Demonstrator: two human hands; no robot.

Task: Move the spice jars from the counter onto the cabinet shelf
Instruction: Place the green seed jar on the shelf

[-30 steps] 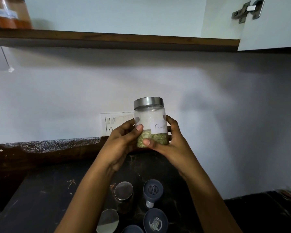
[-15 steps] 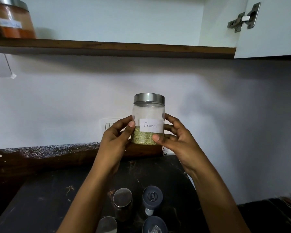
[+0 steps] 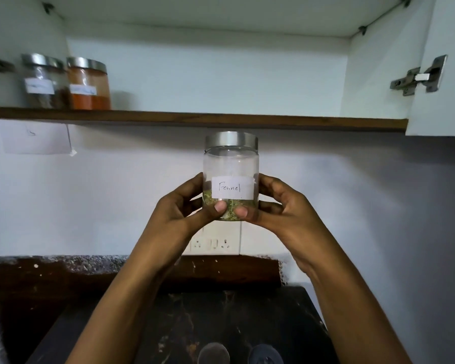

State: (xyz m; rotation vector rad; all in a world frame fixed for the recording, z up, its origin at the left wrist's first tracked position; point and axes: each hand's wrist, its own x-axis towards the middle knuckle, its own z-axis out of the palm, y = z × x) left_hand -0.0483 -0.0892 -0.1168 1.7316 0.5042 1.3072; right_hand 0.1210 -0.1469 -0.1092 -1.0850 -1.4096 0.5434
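Note:
A clear fennel jar (image 3: 231,166) with a steel lid and a handwritten label is held upright in mid-air, just below the cabinet shelf (image 3: 195,119). My left hand (image 3: 180,208) grips its left side and my right hand (image 3: 279,206) grips its right side, both thumbs pressed on the green seeds at the bottom. On the shelf's left end stand two jars: one with dark spice (image 3: 44,81) and one with orange powder (image 3: 88,84). Two more lids, a steel one (image 3: 213,353) and a dark one (image 3: 265,354), show on the dark counter (image 3: 90,324) at the bottom edge.
The open cabinet door (image 3: 441,74) with its hinge hangs at the right. The shelf is bare from the orange jar rightward. A switch panel (image 3: 216,240) sits on the white wall behind my hands. A paper sheet (image 3: 29,139) hangs under the shelf at the left.
Both hands have lifted the fennel jar and turned its label toward me. The view has tilted up, showing the shelf and cabinet interior, while most counter jars have slipped out of view.

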